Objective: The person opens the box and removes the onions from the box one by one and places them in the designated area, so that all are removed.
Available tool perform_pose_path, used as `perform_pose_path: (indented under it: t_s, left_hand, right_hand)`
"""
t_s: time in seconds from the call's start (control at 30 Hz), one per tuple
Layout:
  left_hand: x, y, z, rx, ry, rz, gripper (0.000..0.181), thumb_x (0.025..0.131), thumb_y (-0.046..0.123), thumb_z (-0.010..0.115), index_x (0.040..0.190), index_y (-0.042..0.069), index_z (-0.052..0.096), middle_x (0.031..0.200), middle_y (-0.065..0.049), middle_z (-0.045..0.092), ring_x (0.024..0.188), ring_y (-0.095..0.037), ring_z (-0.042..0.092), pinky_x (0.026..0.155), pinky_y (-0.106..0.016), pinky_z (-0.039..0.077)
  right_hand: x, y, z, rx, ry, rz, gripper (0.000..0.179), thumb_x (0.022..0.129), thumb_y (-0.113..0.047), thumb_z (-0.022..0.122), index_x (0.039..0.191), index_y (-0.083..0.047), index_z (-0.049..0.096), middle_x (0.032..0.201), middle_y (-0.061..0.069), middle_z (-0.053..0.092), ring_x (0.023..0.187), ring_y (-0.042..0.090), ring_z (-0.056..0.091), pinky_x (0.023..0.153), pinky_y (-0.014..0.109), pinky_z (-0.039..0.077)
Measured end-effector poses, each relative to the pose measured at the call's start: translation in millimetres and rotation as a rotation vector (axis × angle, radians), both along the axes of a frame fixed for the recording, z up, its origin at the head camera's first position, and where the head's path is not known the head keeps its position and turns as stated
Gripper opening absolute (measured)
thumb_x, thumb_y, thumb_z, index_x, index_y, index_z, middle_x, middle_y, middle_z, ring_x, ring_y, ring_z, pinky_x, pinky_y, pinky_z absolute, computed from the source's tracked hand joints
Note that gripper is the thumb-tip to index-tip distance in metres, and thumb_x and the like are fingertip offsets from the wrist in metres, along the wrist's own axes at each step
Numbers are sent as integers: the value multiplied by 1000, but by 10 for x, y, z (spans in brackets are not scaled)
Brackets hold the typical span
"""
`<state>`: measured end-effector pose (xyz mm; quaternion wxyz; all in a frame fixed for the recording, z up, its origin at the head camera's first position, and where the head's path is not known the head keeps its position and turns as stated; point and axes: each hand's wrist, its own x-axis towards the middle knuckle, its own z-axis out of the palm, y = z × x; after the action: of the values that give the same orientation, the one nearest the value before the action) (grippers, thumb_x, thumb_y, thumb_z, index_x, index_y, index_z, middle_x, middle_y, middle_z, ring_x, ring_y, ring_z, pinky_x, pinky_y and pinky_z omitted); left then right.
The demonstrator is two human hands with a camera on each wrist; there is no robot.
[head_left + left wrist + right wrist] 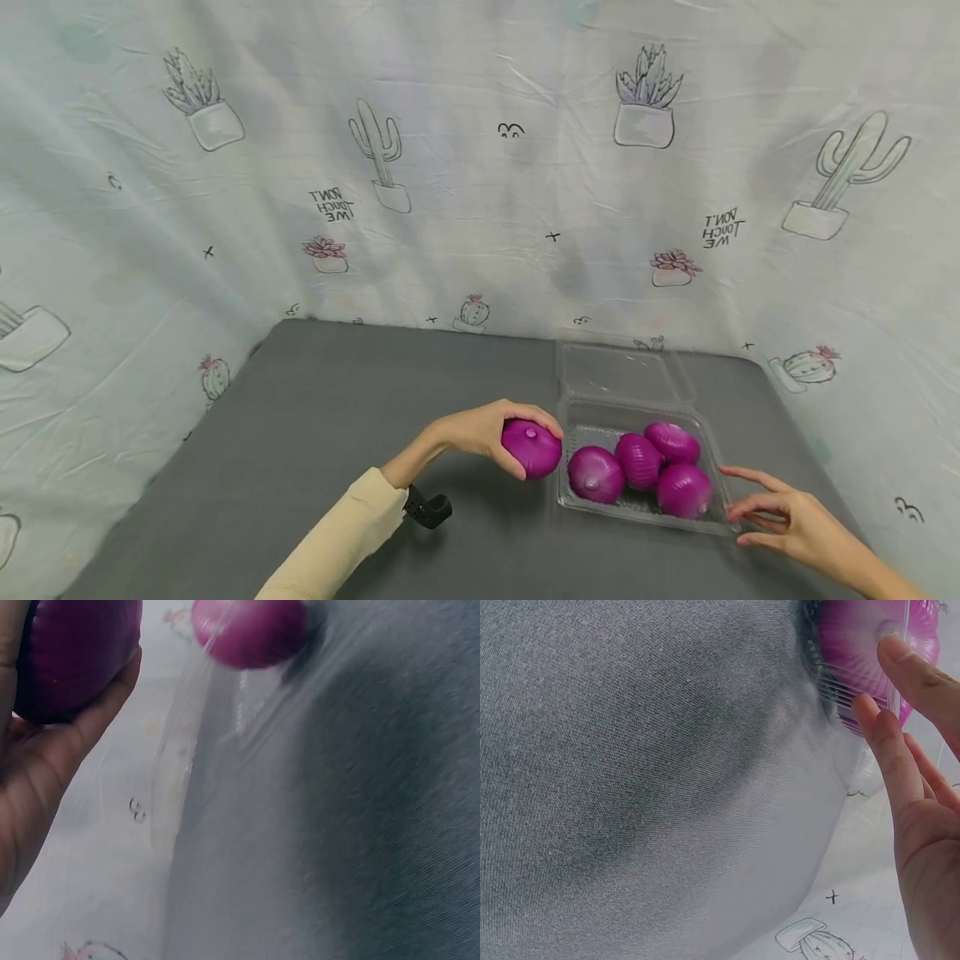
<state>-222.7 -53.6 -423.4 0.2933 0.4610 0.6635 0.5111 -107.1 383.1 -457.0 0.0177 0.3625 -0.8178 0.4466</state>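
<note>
On the right part of the grey desk [337, 400], one clear plastic container [637, 517] sits with its one lid [615, 371] folded open beyond it. Behind hangs a pale cloth [465, 167] printed with potted cacti. Four purple onions [596, 474] lie inside, close together at the middle and right. A fifth, the held onion [534, 450], is just outside the left wall, which stands between it and the others; my left hand [487, 429] clasps it, thumb and fingers curled round. My right hand [795, 517] has its fingers spread, fingertips at the container's right side. One black strap [427, 507] circles my left wrist, below the sleeve [337, 533].
</note>
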Motion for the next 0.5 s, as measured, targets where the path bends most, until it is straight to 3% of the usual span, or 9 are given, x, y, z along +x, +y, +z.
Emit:
perform_pose_path:
  t_s: [0.23, 0.5]
  left_hand:
    - [-286, -42, -64, 29, 0, 48, 58, 77, 0, 78, 130, 7, 56, 133, -4, 53, 120, -18, 48, 92, -37, 50]
    - [-615, -35, -96, 86, -92, 234, 59, 79, 1, 75, 133, 6, 52, 133, -6, 51, 116, -25, 50, 88, -39, 52]
  right_hand:
    - [47, 13, -9, -6, 17, 2, 35, 66, 12, 78, 96, -4, 71, 143, -15, 42, 93, 0, 64, 71, 19, 54]
    - [28, 0, -16, -20, -2, -3, 35, 66, 13, 78, 96, -3, 72, 142, -16, 42, 92, 2, 65, 71, 20, 54]
